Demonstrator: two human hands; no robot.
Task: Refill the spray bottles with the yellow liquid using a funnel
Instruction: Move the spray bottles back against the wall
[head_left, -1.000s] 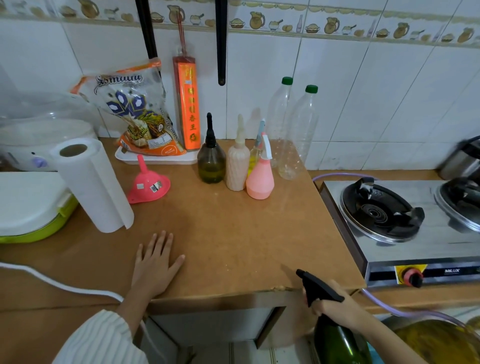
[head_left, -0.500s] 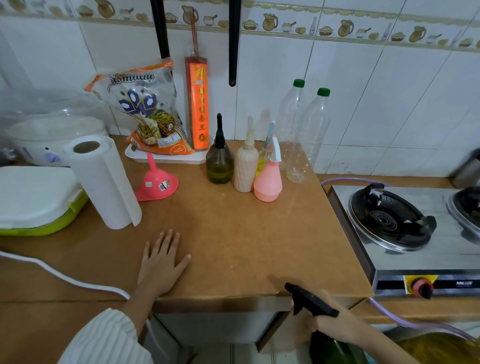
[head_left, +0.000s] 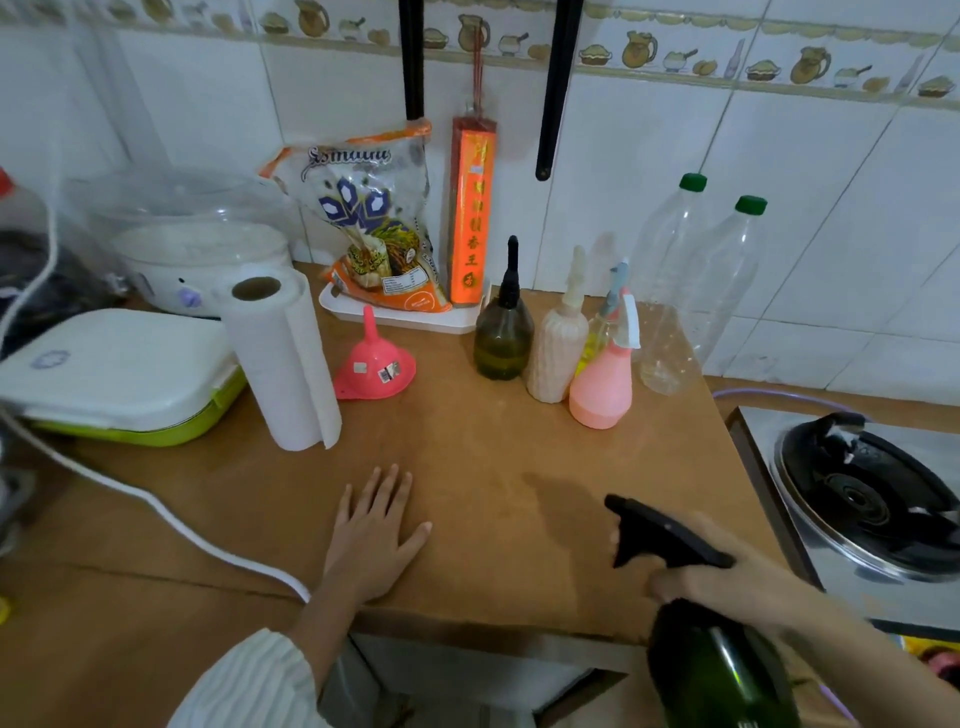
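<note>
My right hand (head_left: 727, 577) grips the neck of a dark green spray bottle (head_left: 711, 670) with a black trigger head, held at the counter's front right edge. My left hand (head_left: 371, 540) lies flat, fingers spread, on the brown counter (head_left: 493, 467). A pink funnel (head_left: 374, 364) stands mouth down at the back left. Behind the middle stand an olive spray bottle (head_left: 504, 338), a cream ribbed bottle (head_left: 557, 358), a pink spray bottle (head_left: 602, 389) and a small yellow bottle (head_left: 592, 348) half hidden behind the pink one.
A paper towel roll (head_left: 283, 358) stands left of the funnel. Two clear bottles with green caps (head_left: 691, 291), a rice bag (head_left: 374, 223) on a white tray and an orange box line the wall. A gas stove (head_left: 872, 499) sits right; a white cable (head_left: 156, 509) crosses the left.
My right hand has lifted the green spray bottle from below the counter edge up to counter level. The view has shifted rightward and closer. My left hand stays flat.
</note>
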